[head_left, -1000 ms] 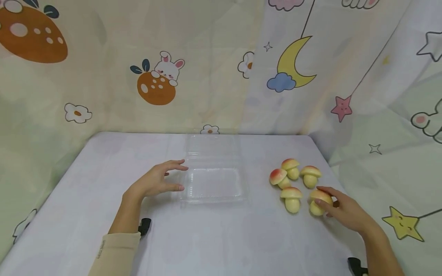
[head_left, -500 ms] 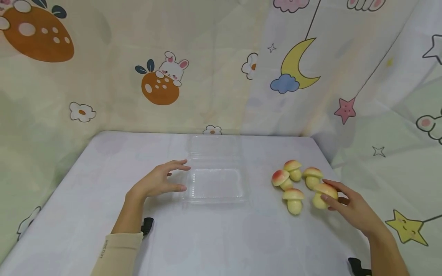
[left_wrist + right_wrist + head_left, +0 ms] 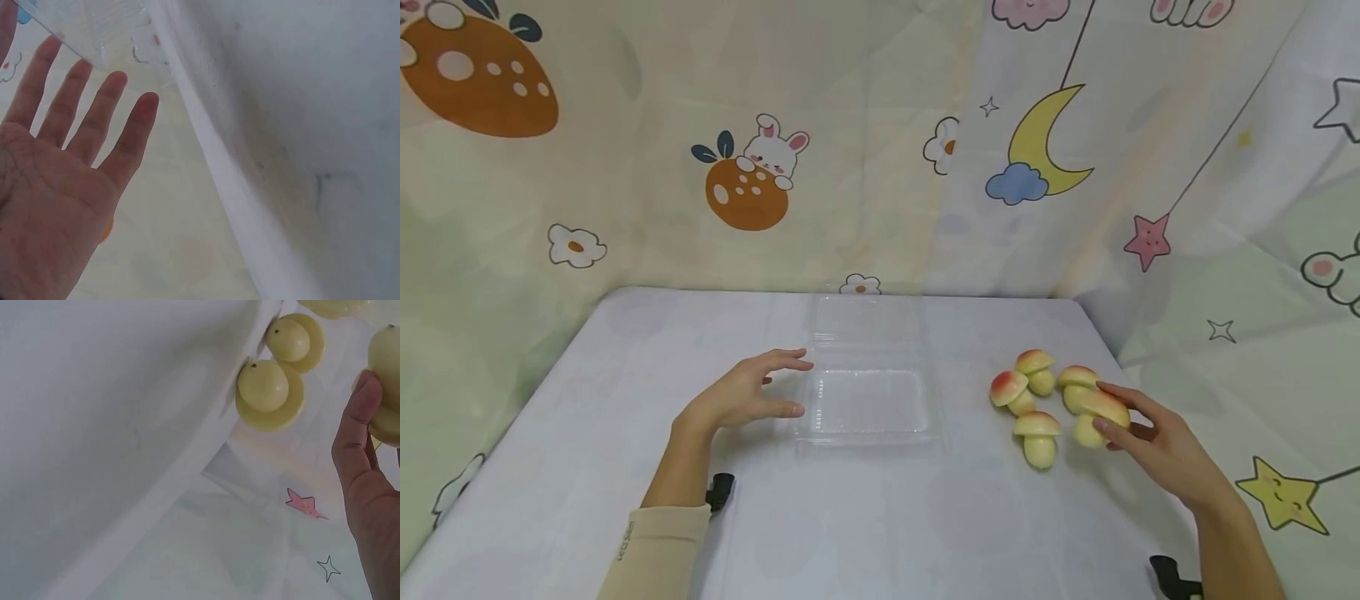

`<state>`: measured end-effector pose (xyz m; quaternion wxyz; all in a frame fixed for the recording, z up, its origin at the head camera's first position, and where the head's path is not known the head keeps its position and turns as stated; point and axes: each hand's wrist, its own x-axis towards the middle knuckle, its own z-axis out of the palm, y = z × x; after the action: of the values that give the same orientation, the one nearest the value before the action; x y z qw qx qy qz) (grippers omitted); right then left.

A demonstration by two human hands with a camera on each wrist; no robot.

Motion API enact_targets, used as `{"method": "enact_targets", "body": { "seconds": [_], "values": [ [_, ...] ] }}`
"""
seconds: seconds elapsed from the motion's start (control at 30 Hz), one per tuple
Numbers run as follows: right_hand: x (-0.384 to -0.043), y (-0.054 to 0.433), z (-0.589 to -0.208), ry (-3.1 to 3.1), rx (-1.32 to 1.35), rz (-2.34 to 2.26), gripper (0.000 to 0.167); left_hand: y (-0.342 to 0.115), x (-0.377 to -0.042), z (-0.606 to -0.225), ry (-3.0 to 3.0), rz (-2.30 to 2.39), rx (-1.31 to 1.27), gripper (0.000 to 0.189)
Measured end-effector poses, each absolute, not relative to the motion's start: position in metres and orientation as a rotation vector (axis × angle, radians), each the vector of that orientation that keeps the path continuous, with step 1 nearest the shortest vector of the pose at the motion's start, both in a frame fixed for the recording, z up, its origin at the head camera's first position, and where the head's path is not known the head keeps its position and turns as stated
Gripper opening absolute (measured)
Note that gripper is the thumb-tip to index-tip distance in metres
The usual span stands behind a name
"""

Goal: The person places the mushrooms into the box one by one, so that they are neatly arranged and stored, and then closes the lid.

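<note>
On the right of the table my right hand (image 3: pixel 1157 446) grips a toy mushroom (image 3: pixel 1101 417) with a yellow stem and an orange-tinged cap. In the right wrist view the thumb (image 3: pixel 362 403) presses against this mushroom (image 3: pixel 386 369). Just behind it is another mushroom (image 3: pixel 1078 382), partly covered by the held one in the head view. My left hand (image 3: pixel 741 392) has its fingers spread beside the left edge of a clear plastic box (image 3: pixel 868 408) with its lid (image 3: pixel 867 321) folded back. In the left wrist view the fingers (image 3: pixel 84 134) are extended near the clear plastic.
Left of the held mushroom lie several more, among them a red-capped mushroom (image 3: pixel 1011 390) and a front mushroom (image 3: pixel 1039 446). A white cloth covers the table (image 3: pixel 880 525). Behind it hangs a printed curtain (image 3: pixel 865 167).
My right hand has picked up the mushroom and moved it slightly away from me, close to the one behind. The left hand holds its place beside the box.
</note>
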<state>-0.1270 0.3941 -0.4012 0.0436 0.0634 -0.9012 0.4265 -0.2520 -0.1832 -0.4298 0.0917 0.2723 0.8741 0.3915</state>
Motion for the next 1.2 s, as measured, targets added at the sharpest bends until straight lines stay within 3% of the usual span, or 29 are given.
{"method": "enact_targets", "body": {
  "seconds": [1.2],
  "values": [
    [-0.179, 0.331, -0.383, -2.626, 0.521, 1.499, 0.057, -0.185, -0.254, -0.429, 2.601, 1.128, 0.79, 0.073]
  ]
}}
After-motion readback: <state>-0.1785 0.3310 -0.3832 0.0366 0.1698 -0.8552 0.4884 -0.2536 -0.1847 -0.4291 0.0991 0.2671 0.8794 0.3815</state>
